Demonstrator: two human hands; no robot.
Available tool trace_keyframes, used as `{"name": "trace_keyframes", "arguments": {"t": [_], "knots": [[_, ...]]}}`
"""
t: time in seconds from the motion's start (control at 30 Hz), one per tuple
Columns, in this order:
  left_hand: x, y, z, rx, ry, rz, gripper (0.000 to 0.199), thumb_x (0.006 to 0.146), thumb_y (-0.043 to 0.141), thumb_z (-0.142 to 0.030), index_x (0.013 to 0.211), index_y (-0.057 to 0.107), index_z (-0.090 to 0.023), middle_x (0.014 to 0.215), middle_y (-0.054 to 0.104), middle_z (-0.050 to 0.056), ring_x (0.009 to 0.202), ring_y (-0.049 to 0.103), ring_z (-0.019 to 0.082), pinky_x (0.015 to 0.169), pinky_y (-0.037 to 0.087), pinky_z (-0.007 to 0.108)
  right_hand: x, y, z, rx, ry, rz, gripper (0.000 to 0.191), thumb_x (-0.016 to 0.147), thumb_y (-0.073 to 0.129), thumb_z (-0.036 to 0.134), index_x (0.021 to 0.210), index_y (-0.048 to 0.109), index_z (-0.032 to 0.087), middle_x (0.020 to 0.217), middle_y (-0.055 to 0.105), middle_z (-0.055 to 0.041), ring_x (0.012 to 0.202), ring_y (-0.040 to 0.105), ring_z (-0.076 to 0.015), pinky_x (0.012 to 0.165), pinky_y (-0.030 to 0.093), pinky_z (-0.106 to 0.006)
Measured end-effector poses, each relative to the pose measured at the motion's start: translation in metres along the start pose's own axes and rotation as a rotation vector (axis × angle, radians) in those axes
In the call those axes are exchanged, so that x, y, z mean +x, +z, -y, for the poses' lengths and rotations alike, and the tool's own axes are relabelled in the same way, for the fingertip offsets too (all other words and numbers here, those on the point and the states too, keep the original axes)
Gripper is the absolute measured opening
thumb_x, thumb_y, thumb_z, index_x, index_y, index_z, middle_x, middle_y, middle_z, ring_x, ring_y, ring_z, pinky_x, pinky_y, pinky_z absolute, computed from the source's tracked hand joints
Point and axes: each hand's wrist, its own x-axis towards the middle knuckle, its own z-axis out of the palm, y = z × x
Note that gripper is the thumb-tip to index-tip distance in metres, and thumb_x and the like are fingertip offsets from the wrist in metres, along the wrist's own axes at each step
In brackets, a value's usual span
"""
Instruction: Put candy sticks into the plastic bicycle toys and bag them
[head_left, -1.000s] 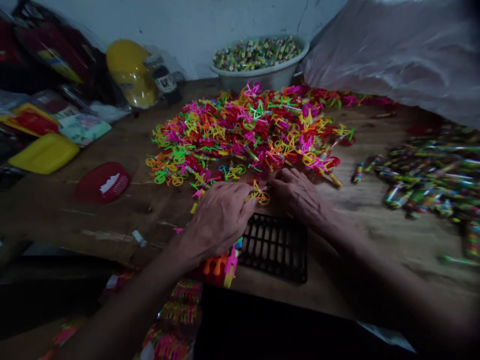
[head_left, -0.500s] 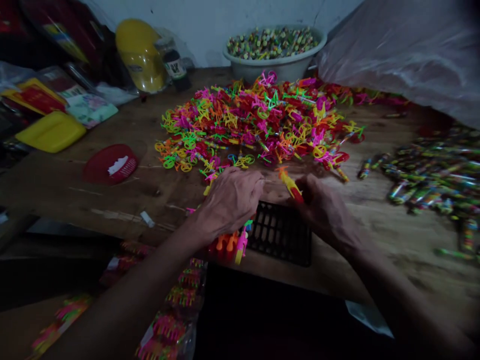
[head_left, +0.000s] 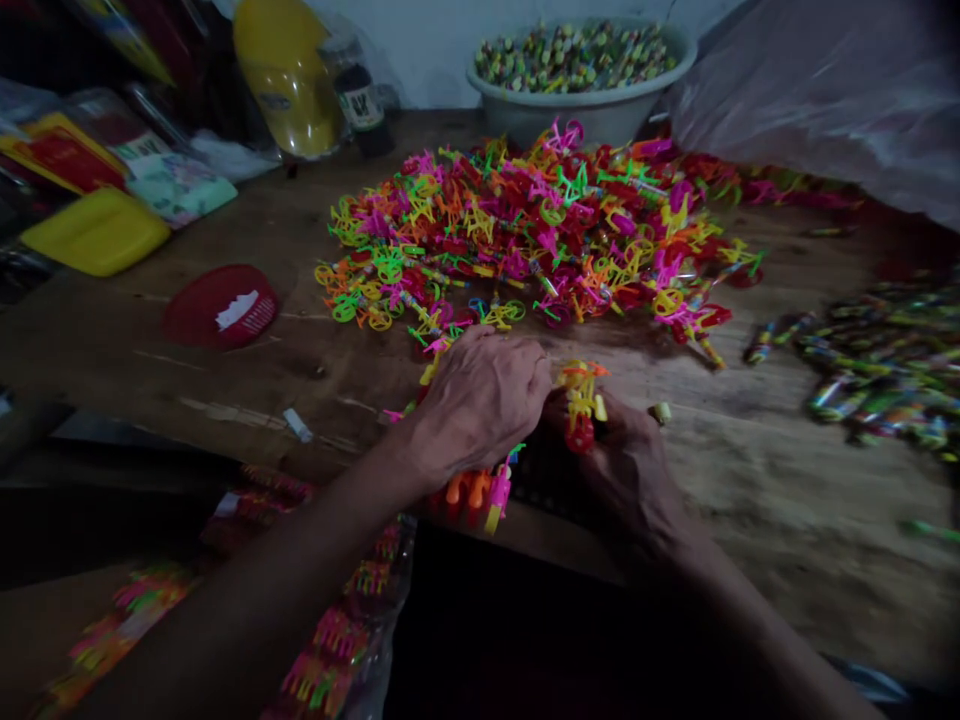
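Observation:
Between its fingers my right hand [head_left: 630,455] pinches a yellow, orange and red plastic toy [head_left: 581,405]. Just left of it, my left hand [head_left: 487,395] is curled palm down with its fingertips hidden, so what it grips cannot be made out. Orange and pink toy pieces [head_left: 480,490] stick out below that hand. A black slotted tray [head_left: 551,480] lies in shadow between and below both hands. Beyond them spreads a large heap of bright plastic toys [head_left: 510,230].
A grey basin [head_left: 585,105] full of small tubes stands at the back. More tubes [head_left: 892,350] are piled at right. Red dish [head_left: 221,305], yellow helmet [head_left: 289,80] and bottle [head_left: 364,105] are at left; packed toys [head_left: 337,640] hang below the table edge.
The toy in my right hand has turned more upright, and that hand now covers more of the tray. A small pale piece shows beside it. The whole view has shifted slightly.

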Motion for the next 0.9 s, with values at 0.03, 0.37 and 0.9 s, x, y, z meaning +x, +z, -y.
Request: {"name": "trace_keyframes", "arguments": {"t": [0.03, 0.37, 0.9], "knots": [[-0.001, 0.002, 0.001, 0.010, 0.013, -0.006, 0.027, 0.091, 0.031, -0.019, 0.078, 0.055, -0.017, 0.079, 0.061, 0.003, 0.078, 0.056, 0.019, 0.083, 0.039, 0.038, -0.007, -0.001, 0.002, -0.009, 0.007, 0.009, 0.014, 0.083, 0.050, 0.017, 0.069, 0.053, 0.021, 0.075, 0.058, -0.0016, 0.075, 0.053, -0.0177, 0.068, 0.042, -0.030], [0.001, 0.000, -0.001, -0.005, -0.046, 0.023, 0.029, 0.091, 0.030, -0.019, 0.075, 0.055, -0.017, 0.074, 0.060, 0.002, 0.073, 0.055, 0.017, 0.081, 0.038, 0.036, -0.049, 0.019, 0.013, -0.171, -0.094, 0.068, 0.018, 0.074, 0.050, 0.008, 0.063, 0.050, 0.022, 0.062, 0.056, 0.0004, 0.070, 0.050, -0.0184, 0.073, 0.035, -0.034], [-0.016, -0.045, -0.015, -0.248, 0.120, 0.073, 0.030, 0.089, 0.045, -0.033, 0.113, 0.061, -0.025, 0.144, 0.042, 0.000, 0.141, 0.022, 0.026, 0.115, 0.012, 0.052, -0.059, 0.036, 0.009, -0.302, -0.241, -0.009, 0.016, 0.087, 0.042, 0.015, 0.091, 0.057, 0.018, 0.087, 0.061, -0.0070, 0.084, 0.054, -0.0213, 0.078, 0.040, -0.036]]}}
